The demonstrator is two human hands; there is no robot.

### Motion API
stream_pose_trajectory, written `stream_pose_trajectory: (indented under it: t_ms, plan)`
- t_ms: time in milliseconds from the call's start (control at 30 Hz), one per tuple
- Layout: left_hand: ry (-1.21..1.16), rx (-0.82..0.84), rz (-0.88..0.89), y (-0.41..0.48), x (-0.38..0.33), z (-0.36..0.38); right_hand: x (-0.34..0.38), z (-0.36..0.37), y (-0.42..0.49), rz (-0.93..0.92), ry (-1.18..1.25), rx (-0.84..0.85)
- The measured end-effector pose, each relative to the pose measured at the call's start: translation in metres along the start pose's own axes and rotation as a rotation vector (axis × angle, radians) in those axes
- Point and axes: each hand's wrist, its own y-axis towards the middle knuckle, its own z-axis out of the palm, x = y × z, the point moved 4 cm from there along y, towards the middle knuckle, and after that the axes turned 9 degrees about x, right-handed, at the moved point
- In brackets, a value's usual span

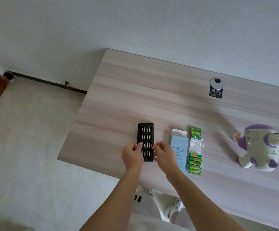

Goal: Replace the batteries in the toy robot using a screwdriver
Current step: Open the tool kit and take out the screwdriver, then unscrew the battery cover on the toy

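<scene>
A black screwdriver bit case point(145, 135) lies open on the wooden table point(135, 90), with rows of silver bits showing. My left hand point(132, 155) grips the case's near left side and holds a thin silver screwdriver handle point(135, 144) against it. My right hand point(163, 153) hovers at the case's right edge, fingers curled, pinching at something small I cannot make out. A pack of green batteries point(195, 161) lies to the right. The white and purple toy robot point(260, 147) lies on its front at the far right.
A light blue cardboard box point(179, 147) lies between the case and the batteries. A round cable grommet with a black sticker point(216, 88) sits at the back of the table. The table's left edge drops to a pale floor; my shoes show below the near edge.
</scene>
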Motion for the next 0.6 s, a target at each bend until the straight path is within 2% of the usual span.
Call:
stream_pose_trajectory:
  t_ms: [167,300,433,500,600]
  plan:
    - [0.044,-0.010,0.062,-0.001,-0.007,0.005,0.000,-0.003,-0.001,-0.008,-0.042,-0.011]
    - [-0.028,-0.057,0.048,0.000,0.003,-0.001,0.004,-0.015,-0.007,-0.026,-0.076,-0.055]
    - [-0.078,-0.080,0.069,-0.007,0.005,-0.021,0.013,-0.041,-0.026,-0.055,0.116,-0.034]
    - [-0.089,-0.029,0.142,-0.018,-0.006,-0.027,0.018,-0.056,-0.041,-0.067,0.237,0.021]
    - [-0.059,0.119,0.248,-0.044,-0.035,-0.022,0.024,-0.082,-0.064,-0.115,0.296,0.032]
